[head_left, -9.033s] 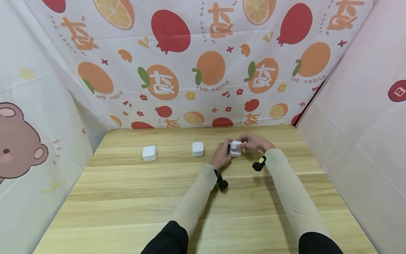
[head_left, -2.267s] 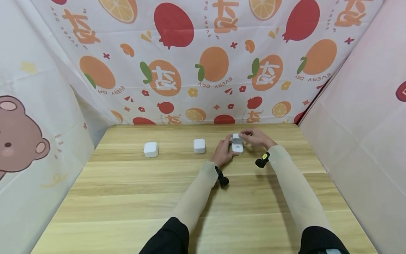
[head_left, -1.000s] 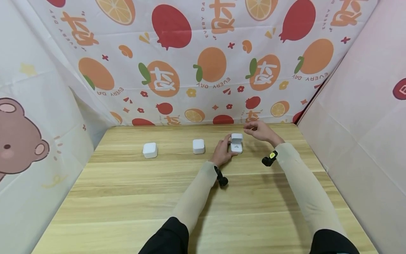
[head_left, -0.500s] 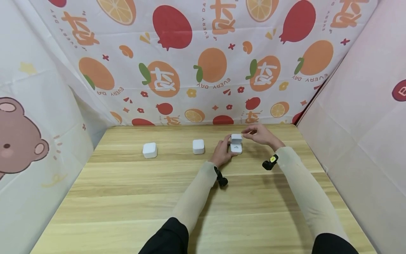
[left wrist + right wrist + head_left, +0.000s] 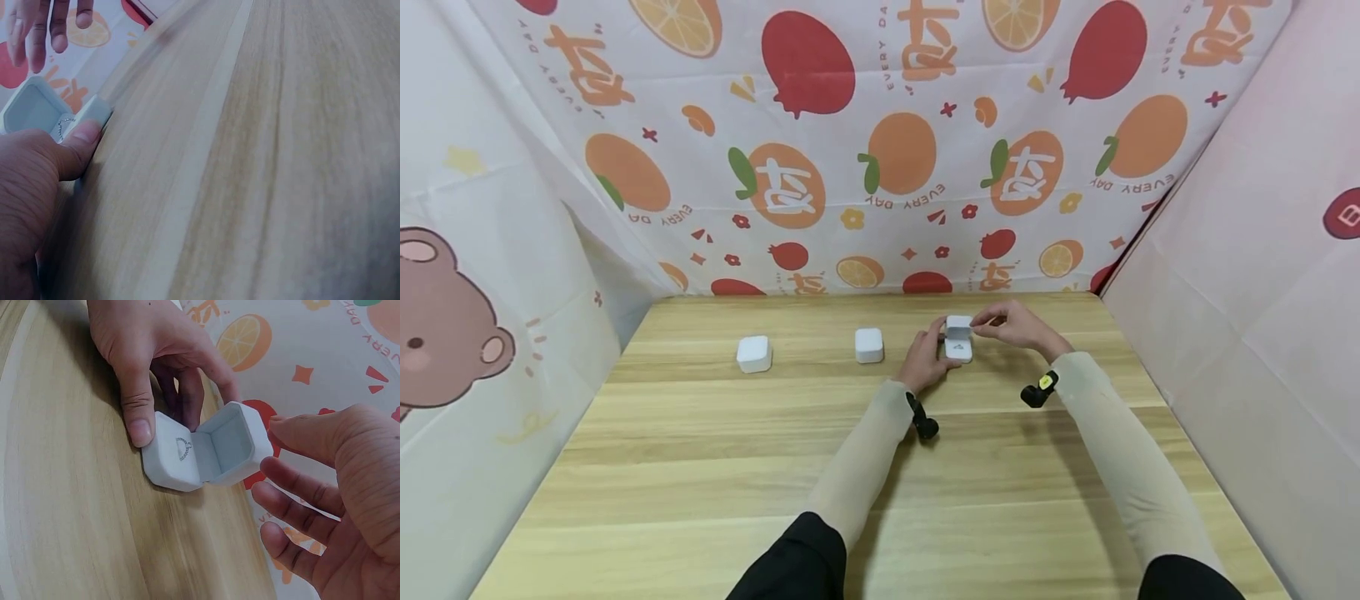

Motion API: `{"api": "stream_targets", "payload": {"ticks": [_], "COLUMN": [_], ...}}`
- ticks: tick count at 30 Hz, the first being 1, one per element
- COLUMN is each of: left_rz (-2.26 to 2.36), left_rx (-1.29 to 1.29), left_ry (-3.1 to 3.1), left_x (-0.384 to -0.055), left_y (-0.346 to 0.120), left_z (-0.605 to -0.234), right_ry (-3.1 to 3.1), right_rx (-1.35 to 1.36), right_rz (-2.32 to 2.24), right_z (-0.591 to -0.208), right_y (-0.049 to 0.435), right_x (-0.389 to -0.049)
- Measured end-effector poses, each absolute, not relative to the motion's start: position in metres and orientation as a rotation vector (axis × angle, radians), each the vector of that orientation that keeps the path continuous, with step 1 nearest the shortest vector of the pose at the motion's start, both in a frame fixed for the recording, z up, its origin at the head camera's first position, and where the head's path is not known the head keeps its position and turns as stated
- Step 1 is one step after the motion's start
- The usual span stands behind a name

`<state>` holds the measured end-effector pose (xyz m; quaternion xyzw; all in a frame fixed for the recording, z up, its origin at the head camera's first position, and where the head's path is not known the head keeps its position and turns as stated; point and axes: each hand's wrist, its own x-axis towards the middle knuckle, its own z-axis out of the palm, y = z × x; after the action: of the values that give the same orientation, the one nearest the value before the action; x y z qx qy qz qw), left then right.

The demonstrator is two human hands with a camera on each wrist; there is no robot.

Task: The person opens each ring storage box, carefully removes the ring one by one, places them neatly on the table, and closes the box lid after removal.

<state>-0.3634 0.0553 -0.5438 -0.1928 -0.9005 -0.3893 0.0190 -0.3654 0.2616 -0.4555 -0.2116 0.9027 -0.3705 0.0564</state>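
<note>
A small white ring box (image 5: pixel 958 340) stands on the table with its lid raised. A silver ring studded with small stones (image 5: pixel 183 449) sits in its white insert. My left hand (image 5: pixel 922 360) grips the box from the left, its thumb pressing the front edge of the base and its other fingers round the back side. My right hand (image 5: pixel 1017 325) is at the right edge of the raised lid (image 5: pixel 240 440), fingers loosely bent and thumb near the lid's corner. Whether its fingertips touch the lid I cannot tell.
Two more white boxes, with lids down, stand to the left: one box (image 5: pixel 869 346) near the middle and another box (image 5: pixel 754 354) farther left. A fruit-printed cloth (image 5: pixel 880 167) hangs behind the wooden table (image 5: pixel 775 483), and pale cloths hang at both sides.
The box lid has been raised since the earliest frame, showing the ring. My right hand drew away up and right, then came back down towards the lid. My left hand has stayed on the box.
</note>
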Motion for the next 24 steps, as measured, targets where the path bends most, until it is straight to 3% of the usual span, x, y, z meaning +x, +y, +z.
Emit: {"api": "stream_targets", "payload": {"ticks": [24], "left_rz": [-1.176], "left_rx": [-0.608], "left_ry": [-2.777], "left_x": [-0.362], "left_y": [0.055], "left_z": [-0.544], "right_ry": [2.700], "right_rx": [-0.592], "right_rz": [-1.180], "right_z": [-0.478], "right_y": [0.260], "right_x": [-0.356]}}
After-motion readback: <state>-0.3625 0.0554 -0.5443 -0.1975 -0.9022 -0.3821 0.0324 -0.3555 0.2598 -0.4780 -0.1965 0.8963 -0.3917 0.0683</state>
